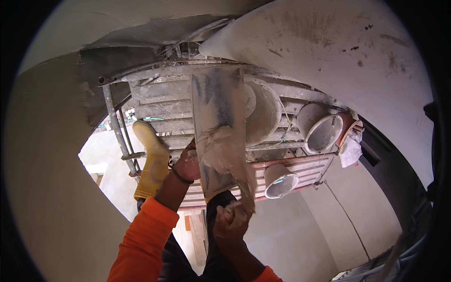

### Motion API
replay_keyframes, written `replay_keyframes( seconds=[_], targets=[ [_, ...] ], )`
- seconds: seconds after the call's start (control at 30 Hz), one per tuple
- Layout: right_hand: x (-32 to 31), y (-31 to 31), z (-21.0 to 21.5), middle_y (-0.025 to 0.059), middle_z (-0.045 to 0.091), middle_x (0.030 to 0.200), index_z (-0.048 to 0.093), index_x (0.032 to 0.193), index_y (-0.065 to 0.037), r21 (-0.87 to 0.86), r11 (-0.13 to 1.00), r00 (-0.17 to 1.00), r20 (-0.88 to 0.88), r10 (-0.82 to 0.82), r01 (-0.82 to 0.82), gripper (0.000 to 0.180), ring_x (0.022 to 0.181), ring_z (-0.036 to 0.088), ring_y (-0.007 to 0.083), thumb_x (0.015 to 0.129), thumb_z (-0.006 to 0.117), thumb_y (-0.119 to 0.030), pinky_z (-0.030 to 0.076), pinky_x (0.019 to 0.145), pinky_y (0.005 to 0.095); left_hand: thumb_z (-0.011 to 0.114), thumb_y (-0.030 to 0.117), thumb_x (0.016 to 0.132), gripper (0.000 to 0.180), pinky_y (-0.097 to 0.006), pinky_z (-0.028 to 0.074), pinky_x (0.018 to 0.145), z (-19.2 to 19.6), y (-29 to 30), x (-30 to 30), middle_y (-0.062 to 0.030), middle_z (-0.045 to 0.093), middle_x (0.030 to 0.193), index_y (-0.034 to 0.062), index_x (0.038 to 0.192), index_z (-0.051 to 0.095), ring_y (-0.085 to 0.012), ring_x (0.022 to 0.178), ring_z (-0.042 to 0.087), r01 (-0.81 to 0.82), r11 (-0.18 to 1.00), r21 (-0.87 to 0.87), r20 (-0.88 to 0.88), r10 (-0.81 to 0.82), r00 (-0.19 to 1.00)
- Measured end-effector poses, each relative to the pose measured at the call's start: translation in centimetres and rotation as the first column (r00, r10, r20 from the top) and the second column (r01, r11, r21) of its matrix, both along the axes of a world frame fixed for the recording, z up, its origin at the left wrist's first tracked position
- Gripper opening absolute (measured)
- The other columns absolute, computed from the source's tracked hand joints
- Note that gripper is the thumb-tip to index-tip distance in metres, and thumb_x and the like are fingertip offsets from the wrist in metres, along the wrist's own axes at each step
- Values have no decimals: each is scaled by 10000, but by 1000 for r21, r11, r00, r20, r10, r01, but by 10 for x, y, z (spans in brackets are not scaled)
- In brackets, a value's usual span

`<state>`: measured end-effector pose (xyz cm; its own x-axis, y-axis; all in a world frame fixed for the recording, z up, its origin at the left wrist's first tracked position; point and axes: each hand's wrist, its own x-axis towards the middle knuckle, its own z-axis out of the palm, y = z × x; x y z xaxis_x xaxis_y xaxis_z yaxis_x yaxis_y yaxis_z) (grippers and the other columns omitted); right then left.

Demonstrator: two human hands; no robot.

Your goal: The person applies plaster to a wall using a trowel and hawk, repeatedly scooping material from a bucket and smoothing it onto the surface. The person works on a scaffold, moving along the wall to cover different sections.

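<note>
A long rectangular plasterer's hawk [219, 94], smeared grey and beige, lies in front of me over the scaffold planks. My left hand [189, 162] is closed at its left edge, the fingers partly hidden beneath it. A heap of wet plaster [221, 148] sits on its nearer half. At the hawk's near right corner my right hand [232, 221] is closed round the handle of a plaster-coated trowel [247, 183]. The trowel's blade is seen almost edge-on, touching or just beside the heap; motion blurs it slightly.
I stand on a slatted scaffold platform [164, 110], a yellow boot [152, 157] at left. A big bucket [265, 113] stands just right of the hawk, with a tilted bucket [322, 129] farther right. Another bucket [280, 181] stands lower on red planks [312, 167]. Walls [47, 155] enclose the platform.
</note>
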<state>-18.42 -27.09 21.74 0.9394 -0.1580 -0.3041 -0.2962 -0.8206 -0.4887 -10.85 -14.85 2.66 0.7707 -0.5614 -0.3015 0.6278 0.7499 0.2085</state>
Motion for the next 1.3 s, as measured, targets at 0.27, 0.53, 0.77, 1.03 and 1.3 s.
replay_keyframes(
  seconds=[0.27,0.53,0.77,1.03,1.3],
  targets=[
    [15,-11,32,214,616,1001,591,992,27,45,999,999,26,30,-31,198,894,599,389,848,705,-46,496,818,492,381,383,1061,488,-380,379,1148,23,28,1,-74,560,1434,105,1449,481,-240,1316,525,119,990,-74,-73,-125,990],
    [32,-88,-44,244,573,967,546,993,12,-76,994,997,-10,-73,72,176,927,579,467,909,635,-115,472,895,520,495,314,1047,482,-452,447,1095,63,50,22,-98,544,1436,86,1469,454,-272,1281,553,154,985,72,8,-155,988],
    [64,-95,-127,356,517,1287,463,1288,163,-255,907,940,-164,300,-334,647,1220,502,498,932,633,-350,393,1074,527,650,145,964,531,-525,476,1063,136,89,14,-107,580,1407,95,1462,472,-290,1250,591,-227,843,-487,-515,-68,854],
    [79,79,156,198,662,1208,618,1216,35,729,660,979,70,190,-180,388,1187,615,362,855,658,-102,469,1009,419,662,170,961,474,-458,532,1008,294,129,55,-112,633,1320,77,1404,522,-284,1140,658,-406,893,-194,-277,348,896],
    [161,91,261,175,676,1220,631,1216,30,588,609,841,453,297,-532,365,1185,633,312,873,667,-89,470,1004,395,598,175,994,305,-387,531,956,430,126,101,-72,664,1254,91,1287,611,-234,1110,653,-591,806,-43,-54,589,806]
  ],
)
